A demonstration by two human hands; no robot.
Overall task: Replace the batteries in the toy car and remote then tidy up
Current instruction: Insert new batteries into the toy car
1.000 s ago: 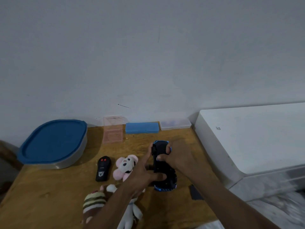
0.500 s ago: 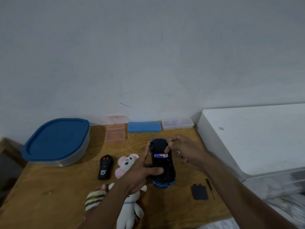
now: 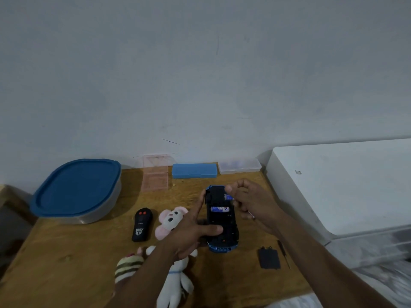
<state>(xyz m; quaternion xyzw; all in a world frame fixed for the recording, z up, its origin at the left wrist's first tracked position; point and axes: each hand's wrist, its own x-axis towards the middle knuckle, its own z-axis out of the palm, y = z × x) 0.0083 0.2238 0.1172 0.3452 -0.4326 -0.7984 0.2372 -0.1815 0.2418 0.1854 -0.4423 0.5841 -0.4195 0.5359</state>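
The blue toy car [image 3: 222, 227] lies upside down on the wooden table [image 3: 66, 258], its black underside up and the battery bay uncovered. One blue battery [image 3: 219, 209] sits in the bay. My left hand [image 3: 191, 232] grips the car from the left, thumb across its underside. My right hand [image 3: 249, 201] pinches a second blue battery [image 3: 229, 197] just above the bay's far end. The black battery cover [image 3: 268, 258] and a small screwdriver [image 3: 283, 254] lie to the car's right. The black remote [image 3: 142, 225] with red buttons lies to the left.
A blue-lidded container [image 3: 77, 187] stands at the back left. A pink clear box [image 3: 155, 173], a blue case [image 3: 194, 170] and a clear case [image 3: 239, 166] line the wall. Plush toys [image 3: 171, 221] lie by my left arm. A white chest [image 3: 342, 183] borders the table's right.
My right hand has come off the car's underside and lifted to the right with a battery pinched in its fingers. The bay and a seated battery now show. My left hand stays on the car.
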